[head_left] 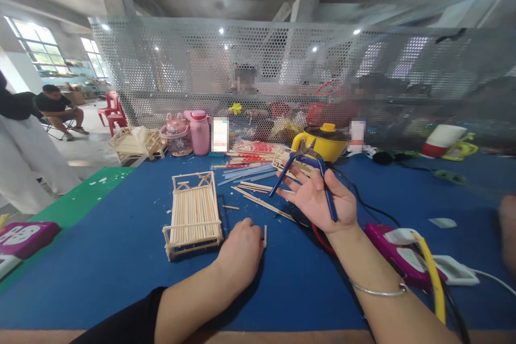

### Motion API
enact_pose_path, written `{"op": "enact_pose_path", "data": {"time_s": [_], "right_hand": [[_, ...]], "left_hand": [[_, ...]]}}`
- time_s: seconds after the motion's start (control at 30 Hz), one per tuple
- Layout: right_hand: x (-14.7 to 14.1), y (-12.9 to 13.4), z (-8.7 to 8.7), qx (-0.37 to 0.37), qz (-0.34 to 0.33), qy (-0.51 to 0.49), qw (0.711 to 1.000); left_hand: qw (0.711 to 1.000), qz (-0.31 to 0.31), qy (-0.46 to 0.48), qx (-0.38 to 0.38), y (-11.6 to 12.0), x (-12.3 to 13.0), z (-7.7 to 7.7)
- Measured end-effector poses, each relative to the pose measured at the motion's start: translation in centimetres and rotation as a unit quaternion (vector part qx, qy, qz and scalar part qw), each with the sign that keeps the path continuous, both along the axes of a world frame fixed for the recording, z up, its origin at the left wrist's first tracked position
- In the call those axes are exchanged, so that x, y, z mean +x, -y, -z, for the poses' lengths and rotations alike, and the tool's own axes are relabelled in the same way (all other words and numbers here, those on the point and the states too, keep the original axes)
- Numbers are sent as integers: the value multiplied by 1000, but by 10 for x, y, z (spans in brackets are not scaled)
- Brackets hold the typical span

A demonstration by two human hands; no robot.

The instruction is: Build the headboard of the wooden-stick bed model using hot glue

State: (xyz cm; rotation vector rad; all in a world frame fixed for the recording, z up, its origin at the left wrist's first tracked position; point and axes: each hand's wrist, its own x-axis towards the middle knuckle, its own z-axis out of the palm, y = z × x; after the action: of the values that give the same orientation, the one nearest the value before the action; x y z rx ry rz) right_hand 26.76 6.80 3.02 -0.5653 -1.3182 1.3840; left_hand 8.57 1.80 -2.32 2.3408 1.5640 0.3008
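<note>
Slats (pixel 195 204) and rails (pixel 192 226) are already joined in the pale wooden-stick frame (pixel 197 214); right of it, thin wooden sticks (pixel 266 205) are left loose. Beside it, the left hand (pixel 242 253) is curled, pinch not visible; blue-handled metal pliers (pixel 308 155) are held in the spread right hand (pixel 322 204).

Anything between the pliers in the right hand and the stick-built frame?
Only low items: loose sticks and a short stick on the tabletop; the left hand is off that line, nearer the camera.

yellow pot (pixel 331 148), pink thermos (pixel 199 135)
</note>
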Motion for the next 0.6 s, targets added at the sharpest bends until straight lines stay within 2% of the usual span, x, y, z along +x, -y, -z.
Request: {"op": "enact_pose_path", "data": {"time_s": [0.13, 0.23, 0.37, 0.47, 0.53, 0.57, 0.6], "right_hand": [[1, -5, 8, -37, -38, -96, 994], [1, -10, 14, -57, -61, -143, 986], [2, -12, 16, -74, -65, -155, 983], [2, -10, 14, -79, -57, -152, 984], [1, -10, 13, -80, -49, -149, 984], [1, -9, 12, -82, -44, -148, 985], [0, -9, 12, -83, -40, -147, 985]], "left_hand": [[1000, -4, -5, 4, -3, 3, 0], [1000, -17, -11, 11, -2, 7, -5], [1000, 6, 1, 14, 14, -1, -15], [996, 65, 43, 35, 41, -25, -15], [991, 91, 77, 61, 63, -51, -8], [989, 86, 95, 78, 72, -66, -3], [986, 39, 116, 112, 79, -81, 2]]}}
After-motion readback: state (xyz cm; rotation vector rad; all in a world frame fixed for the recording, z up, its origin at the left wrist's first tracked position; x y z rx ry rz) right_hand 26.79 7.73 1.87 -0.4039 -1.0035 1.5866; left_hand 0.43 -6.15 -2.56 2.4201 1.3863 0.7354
